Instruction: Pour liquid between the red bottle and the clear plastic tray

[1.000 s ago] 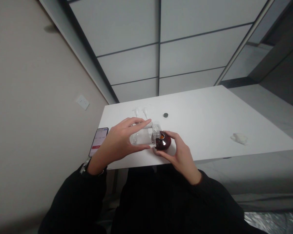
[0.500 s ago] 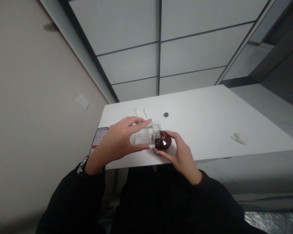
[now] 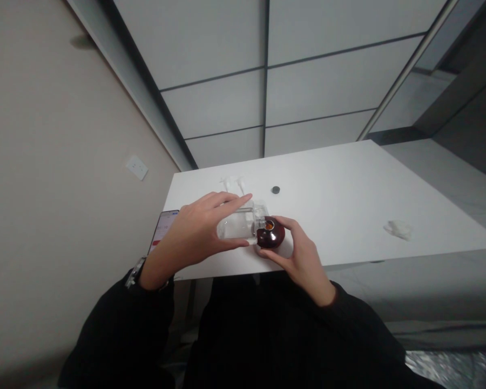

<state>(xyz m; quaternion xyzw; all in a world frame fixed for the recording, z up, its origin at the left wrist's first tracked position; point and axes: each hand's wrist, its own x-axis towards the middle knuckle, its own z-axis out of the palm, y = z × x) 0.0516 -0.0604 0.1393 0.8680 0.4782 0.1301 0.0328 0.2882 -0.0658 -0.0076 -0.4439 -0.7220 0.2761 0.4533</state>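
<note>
A clear bottle lies tilted on its side in my left hand, with thumb and fingers around its body. Clear liquid shows inside it. Its threaded neck meets the opening of a small, round, dark reddish-brown glossy pot. Something orange shows inside that opening. My right hand grips the pot from the right, thumb on the near side and fingers on the far side. Whether liquid is flowing between the two cannot be made out. Beyond the bottle's neck, a clear object is partly hidden.
A white table carries a small dark round cap, two white-tipped items behind the bottle and a crumpled white tissue at right. The phone lies by the left edge, partly behind my left hand.
Both hands keep their hold, with the bottle's neck at the pot's opening. Only a very slight shift of the view shows.
</note>
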